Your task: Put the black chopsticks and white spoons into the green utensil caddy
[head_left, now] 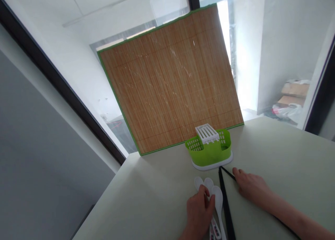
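Observation:
Three white spoons (217, 196) lie side by side on the table, bowls pointing away from me; the visible handles have a coloured pattern. My left hand (199, 209) rests over the left spoons with its thumb and fingers closed on a handle. Just right of the spoons lies a bundle of black chopsticks (226, 205). My right hand (250, 186) is closed on a thin black chopstick (228, 173) that slants away from the bundle and passes under my wrist. Its far tip meets the bundle's far end.
A green cutlery basket (210, 154) with a white base and a white slotted rack (207, 132) stands beyond my hands. A bamboo mat (172, 82) with green edging leans on the window behind it. The pale table (151, 194) ends at the left.

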A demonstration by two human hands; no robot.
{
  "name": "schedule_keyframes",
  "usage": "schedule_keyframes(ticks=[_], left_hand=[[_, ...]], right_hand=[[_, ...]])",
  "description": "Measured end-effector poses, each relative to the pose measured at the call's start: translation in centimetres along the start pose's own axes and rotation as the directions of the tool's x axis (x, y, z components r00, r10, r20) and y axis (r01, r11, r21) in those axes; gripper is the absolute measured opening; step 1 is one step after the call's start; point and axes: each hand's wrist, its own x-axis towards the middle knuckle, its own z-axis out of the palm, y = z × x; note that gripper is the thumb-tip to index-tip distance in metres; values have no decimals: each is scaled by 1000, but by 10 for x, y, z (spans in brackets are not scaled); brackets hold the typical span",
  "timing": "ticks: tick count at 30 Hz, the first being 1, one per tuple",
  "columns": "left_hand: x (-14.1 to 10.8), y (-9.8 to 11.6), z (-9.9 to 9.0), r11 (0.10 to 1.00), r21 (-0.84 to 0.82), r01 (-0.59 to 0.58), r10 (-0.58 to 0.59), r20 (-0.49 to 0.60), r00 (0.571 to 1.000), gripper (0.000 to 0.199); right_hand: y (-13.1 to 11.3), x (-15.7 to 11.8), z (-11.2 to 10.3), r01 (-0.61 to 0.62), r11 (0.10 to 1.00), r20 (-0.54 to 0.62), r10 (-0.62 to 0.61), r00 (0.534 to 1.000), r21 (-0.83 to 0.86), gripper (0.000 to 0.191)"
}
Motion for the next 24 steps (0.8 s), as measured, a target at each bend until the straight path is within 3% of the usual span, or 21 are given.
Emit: schedule_keyframes(ticks=[12,17,18,20,24], left_hand=[[0,-2,0,997,-52,-53,48,-94,994,11],[0,-4,-1,990,-93,-101,84,-171,982,12],[0,-4,-1,988,-105,-112,90,-191,977,13],[2,-3,-2,980,-134,-145,112,-226,968,14],[5,3,-4,951,-202,-236,181,-255,950,15]], right_hand=[[23,5,2,-52,995,-7,53,999,80,17],[34,7,-24,22,988,-17,-19,1000,153,15],[36,6,-33,81,977,-43,-74,996,196,14],[37,2,-54,304,866,-210,-237,949,398,10],[33,-9,-77,409,714,-430,-167,887,568,17]])
